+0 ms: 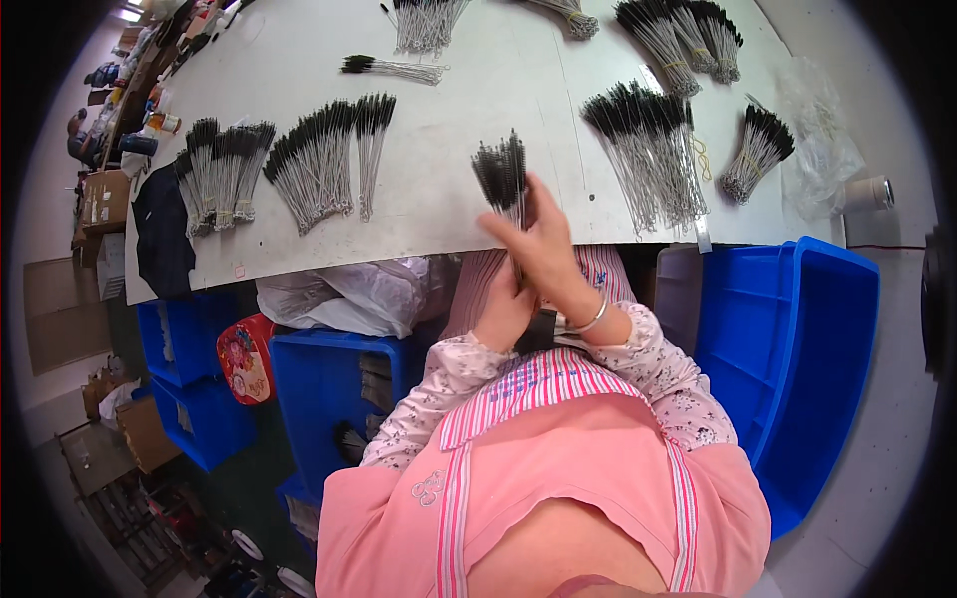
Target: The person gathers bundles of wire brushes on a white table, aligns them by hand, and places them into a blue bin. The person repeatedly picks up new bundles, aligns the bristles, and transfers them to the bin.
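A bunch of thin wire-handled brushes [500, 171] with black bristles stands upright at the table's near edge. My right hand [550, 254] wraps round its wire handles, with the thumb across the front and the fingers behind. Lower down, my left hand [504, 317] is closed at the bottom end of the handles, just below the table edge; part of its grip is hidden. To the left on the white table [449, 149] lie fanned brush piles [317, 164]. To the right spreads a larger brush pile [648, 149], with a yellow rubber band [701, 157] beside it.
Banded brush bundles [756, 154] lie at the right, others along the far side. Clear plastic bags [819, 130] and a roll [869, 193] are at the right end, a dark cloth [164, 234] at the left. Blue crates [788, 379] and a white bag [349, 294] flank me.
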Tool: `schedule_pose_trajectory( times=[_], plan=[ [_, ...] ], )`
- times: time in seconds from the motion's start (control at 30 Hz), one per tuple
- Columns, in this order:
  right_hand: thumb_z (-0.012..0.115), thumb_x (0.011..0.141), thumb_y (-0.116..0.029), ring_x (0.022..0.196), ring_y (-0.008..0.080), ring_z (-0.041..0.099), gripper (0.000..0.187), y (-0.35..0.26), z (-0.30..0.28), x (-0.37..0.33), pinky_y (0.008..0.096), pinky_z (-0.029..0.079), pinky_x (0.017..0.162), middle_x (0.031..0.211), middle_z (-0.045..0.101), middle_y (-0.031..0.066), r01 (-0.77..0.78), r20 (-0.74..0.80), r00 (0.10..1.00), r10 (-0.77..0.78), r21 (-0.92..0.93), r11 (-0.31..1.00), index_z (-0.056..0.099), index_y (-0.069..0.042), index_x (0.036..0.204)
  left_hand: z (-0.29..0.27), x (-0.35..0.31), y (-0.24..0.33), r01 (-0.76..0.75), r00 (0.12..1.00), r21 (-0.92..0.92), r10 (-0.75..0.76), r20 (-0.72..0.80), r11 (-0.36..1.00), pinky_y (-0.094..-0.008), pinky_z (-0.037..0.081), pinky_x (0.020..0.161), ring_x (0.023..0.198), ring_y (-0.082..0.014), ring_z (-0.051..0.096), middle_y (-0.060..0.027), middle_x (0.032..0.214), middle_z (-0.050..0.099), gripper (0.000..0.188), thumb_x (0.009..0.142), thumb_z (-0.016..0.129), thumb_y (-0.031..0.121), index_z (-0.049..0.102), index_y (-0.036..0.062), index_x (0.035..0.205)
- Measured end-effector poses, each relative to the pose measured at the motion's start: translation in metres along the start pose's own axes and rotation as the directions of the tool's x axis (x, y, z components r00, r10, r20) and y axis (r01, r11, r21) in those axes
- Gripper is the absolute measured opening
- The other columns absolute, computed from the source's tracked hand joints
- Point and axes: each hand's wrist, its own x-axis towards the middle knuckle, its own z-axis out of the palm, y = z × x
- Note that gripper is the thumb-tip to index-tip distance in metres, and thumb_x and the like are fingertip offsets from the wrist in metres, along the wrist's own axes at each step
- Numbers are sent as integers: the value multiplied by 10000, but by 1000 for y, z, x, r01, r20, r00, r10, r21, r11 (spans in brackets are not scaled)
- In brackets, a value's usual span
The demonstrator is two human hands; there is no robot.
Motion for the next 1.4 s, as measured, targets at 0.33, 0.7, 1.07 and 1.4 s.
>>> schedule_pose_trajectory(
  times=[0.33, 0.7, 1.07, 1.4],
  plan=[
    [233, 956, -520, 1216, 236, 456, 664, -30, -56, 79, 328, 288, 1061, 1288, 507, 136, -103, 831, 556, -28, 102, 989, 490, 11, 1262, 0, -45, 13, 565, 745, -489, -157, 648, 665, -358, 500, 778, 858, -224, 608, -120, 891, 596, 510, 884, 583, 147, 326, 62, 1316],
    [291, 963, -435, 1152, 236, 506, 580, -62, -69, 52, 316, 346, 1005, 1226, 557, 153, 135, 895, 431, 114, -189, 973, 511, 25, 1238, -3, -62, 16, 271, 803, -291, -49, 593, 918, -346, 455, 866, 938, -205, 590, -111, 933, 612, 556, 869, 590, 103, 310, 33, 1344],
    [608, 857, -282, 781, 95, 569, 344, 6, -52, 4, 240, 441, 704, 909, 648, 55, -471, 456, 822, 340, 210, 857, 613, 8, 1042, -25, -20, 23, 333, 931, -680, -113, 348, 654, -288, 443, 537, 660, -164, 543, -87, 836, 570, 414, 900, 542, 114, 392, 93, 1285],
    [694, 793, -179, 495, 95, 524, 230, 37, -32, -17, 217, 418, 417, 652, 585, 63, -609, 222, 792, 569, 216, 763, 574, 18, 789, -21, -21, 16, 350, 936, -591, -291, 197, 727, -258, 517, 508, 701, -160, 623, -113, 916, 602, 329, 929, 513, 272, 442, 69, 1178]
  ],
)
